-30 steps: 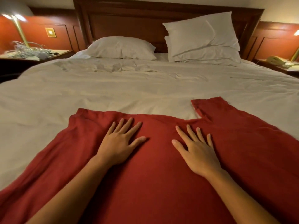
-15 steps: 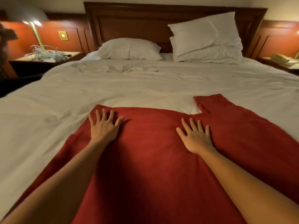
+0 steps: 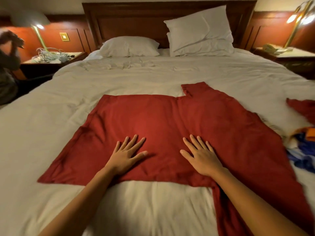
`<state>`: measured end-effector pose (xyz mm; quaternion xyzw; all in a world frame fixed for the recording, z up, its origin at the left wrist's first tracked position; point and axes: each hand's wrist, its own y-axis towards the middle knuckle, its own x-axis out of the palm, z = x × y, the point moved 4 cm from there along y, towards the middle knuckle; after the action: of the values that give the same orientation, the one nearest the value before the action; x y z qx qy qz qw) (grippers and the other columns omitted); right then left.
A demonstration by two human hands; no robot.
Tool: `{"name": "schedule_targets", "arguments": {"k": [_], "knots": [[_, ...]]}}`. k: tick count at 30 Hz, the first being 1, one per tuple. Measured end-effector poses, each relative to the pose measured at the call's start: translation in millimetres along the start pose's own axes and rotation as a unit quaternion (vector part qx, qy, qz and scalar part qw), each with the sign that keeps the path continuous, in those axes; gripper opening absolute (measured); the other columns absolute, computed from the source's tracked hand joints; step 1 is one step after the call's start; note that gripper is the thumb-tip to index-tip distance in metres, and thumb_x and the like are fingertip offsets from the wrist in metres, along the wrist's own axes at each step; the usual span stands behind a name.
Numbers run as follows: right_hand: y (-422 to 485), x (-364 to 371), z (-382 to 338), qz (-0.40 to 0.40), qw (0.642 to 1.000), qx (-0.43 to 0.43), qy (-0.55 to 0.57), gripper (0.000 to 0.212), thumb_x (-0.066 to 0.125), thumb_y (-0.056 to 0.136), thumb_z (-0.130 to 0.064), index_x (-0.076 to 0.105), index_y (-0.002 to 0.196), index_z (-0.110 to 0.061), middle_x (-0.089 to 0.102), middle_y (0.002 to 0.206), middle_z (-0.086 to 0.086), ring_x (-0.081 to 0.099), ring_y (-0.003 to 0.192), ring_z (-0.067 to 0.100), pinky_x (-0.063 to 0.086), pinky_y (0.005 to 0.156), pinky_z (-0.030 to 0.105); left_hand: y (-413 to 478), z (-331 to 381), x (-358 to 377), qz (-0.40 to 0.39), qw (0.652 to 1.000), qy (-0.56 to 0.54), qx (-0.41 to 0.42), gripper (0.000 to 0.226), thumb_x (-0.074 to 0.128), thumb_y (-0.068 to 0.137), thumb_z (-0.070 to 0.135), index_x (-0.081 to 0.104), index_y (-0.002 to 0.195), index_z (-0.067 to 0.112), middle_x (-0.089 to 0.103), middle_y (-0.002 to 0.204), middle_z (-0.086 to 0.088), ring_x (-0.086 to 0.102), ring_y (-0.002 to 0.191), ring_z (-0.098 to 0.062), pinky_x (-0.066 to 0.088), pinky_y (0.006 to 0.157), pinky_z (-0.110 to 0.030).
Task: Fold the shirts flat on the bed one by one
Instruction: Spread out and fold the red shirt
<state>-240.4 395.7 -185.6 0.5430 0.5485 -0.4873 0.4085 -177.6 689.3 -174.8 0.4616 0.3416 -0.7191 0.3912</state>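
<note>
White bed (image 3: 51, 133), both hands flat, fingers spread, on red shirt (image 3: 170, 120)

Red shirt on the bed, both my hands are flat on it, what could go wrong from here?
1. The red shirt lies on a soft, wrinkled duvet; pressing with the left hand and right hand may drag it and set new creases.
2. Its right part trails toward the near edge, so a fold now could come out crooked.
3. The blue clothes lie close by and could get caught in a fold.
</note>
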Motion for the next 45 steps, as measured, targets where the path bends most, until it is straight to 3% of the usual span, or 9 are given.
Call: {"name": "schedule_targets", "arguments": {"k": [7, 14, 18, 23, 28, 33, 38, 42, 45], "knots": [[-94, -8, 4, -0.03, 0.997, 0.008, 0.071, 0.079, 0.013, 0.088, -0.078, 0.014, 0.156, -0.039, 0.004, 0.166, -0.011, -0.002, 0.153, 0.01, -0.004, 0.121, 0.032, -69, 24, 3, -0.061, 0.991, -0.076, 0.088, 0.059, 0.036, 0.088, 0.073, 0.019, 0.144, 0.064, 0.006, 0.161, 0.027, -0.009, 0.15, -0.003, -0.008, 0.123, -0.034], [-164, -6, -3, 0.058, 0.995, 0.037, 0.075, 0.104, 0.002, 0.074, -0.085, 0.02, 0.158, -0.027, 0.01, 0.165, -0.008, 0.003, 0.153, 0.01, 0.003, 0.123, 0.029, -99, 22, -7, 0.011, 0.989, -0.099, 0.113, 0.061, 0.049, 0.087, 0.062, 0.038, 0.146, 0.048, 0.028, 0.156, 0.025, 0.011, 0.148, 0.002, 0.005, 0.121, -0.023], [-189, -5, -7, 0.194, 0.971, 0.079, 0.117, 0.069, 0.041, 0.095, -0.061, 0.045, 0.148, -0.018, 0.034, 0.158, -0.001, 0.025, 0.149, 0.013, 0.02, 0.122, 0.032, -106, 15, -12, 0.058, 0.985, -0.127, 0.106, 0.055, 0.056, 0.085, 0.059, 0.051, 0.138, 0.045, 0.041, 0.145, 0.03, 0.023, 0.142, 0.007, 0.015, 0.119, -0.02], [-208, -11, -8, 0.31, 0.928, 0.08, 0.188, 0.024, 0.075, 0.085, -0.032, 0.075, 0.101, -0.014, 0.07, 0.123, 0.001, 0.059, 0.124, 0.02, 0.048, 0.102, 0.041, -117, -8, -21, 0.115, 0.978, -0.135, 0.114, 0.042, 0.068, 0.083, 0.05, 0.066, 0.125, 0.043, 0.052, 0.126, 0.039, 0.033, 0.128, 0.024, 0.026, 0.107, -0.004], [-201, -44, 15, 0.309, 0.921, 0.029, 0.234, 0.011, 0.08, 0.08, -0.021, 0.07, 0.078, -0.026, 0.07, 0.077, -0.02, 0.065, 0.072, -0.003, 0.047, 0.066, 0.019, -131, -44, -39, 0.15, 0.977, -0.096, 0.115, 0.03, 0.074, 0.082, 0.045, 0.076, 0.11, 0.033, 0.066, 0.122, 0.022, 0.052, 0.124, 0.008, 0.041, 0.105, -0.019], [-159, -68, 35, 0.191, 0.936, 0.001, 0.297, 0.015, 0.075, 0.086, -0.02, 0.069, 0.075, -0.029, 0.072, 0.075, -0.015, 0.068, 0.073, 0.002, 0.049, 0.068, 0.022, -127, -80, -61, 0.224, 0.97, -0.074, 0.058, 0.009, 0.076, 0.082, 0.035, 0.067, 0.082, 0.034, 0.07, 0.08, 0.015, 0.065, 0.074, 0.002, 0.049, 0.067, -0.028], [-63, -109, 57, -0.033, 0.972, 0.004, 0.234, 0.013, 0.071, 0.091, -0.025, 0.076, 0.079, -0.025, 0.075, 0.083, -0.008, 0.066, 0.08, 0.001, 0.047, 0.079, 0.022, -64, -80, -103, 0.189, 0.981, -0.047, 0.021, 0.023, 0.075, 0.084, 0.04, 0.056, 0.071, 0.038, 0.06, 0.064, 0.011, 0.056, 0.059, -0.003, 0.042, 0.055, -0.03], [27, -163, 66, 0.052, 0.98, 0.029, 0.189, 0.007, 0.07, 0.092, -0.025, 0.075, 0.096, -0.022, 0.073, 0.095, -0.003, 0.067, 0.105, 0.02, 0.044, 0.089, 0.025, -4, -77, -148, 0.193, 0.98, 0.042, -0.003, 0.032, 0.062, 0.081, 0.062, 0.057, 0.074, 0.031, 0.06, 0.069, 0.008, 0.058, 0.068, -0.013, 0.038, 0.06, -0.034], [59, -161, 67, 0.088, 0.981, 0.082, 0.154, 0.051, 0.061, 0.094, -0.045, 0.052, 0.141, -0.026, 0.059, 0.134, 0.013, 0.053, 0.127, 0.031, 0.039, 0.105, 0.033, 30, -81, -150, 0.209, 0.969, 0.117, -0.062, 0.043, 0.061, 0.084, 0.063, 0.065, 0.11, 0.029, 0.06, 0.115, -0.003, 0.056, 0.109, -0.03, 0.039, 0.093, -0.045]]}}
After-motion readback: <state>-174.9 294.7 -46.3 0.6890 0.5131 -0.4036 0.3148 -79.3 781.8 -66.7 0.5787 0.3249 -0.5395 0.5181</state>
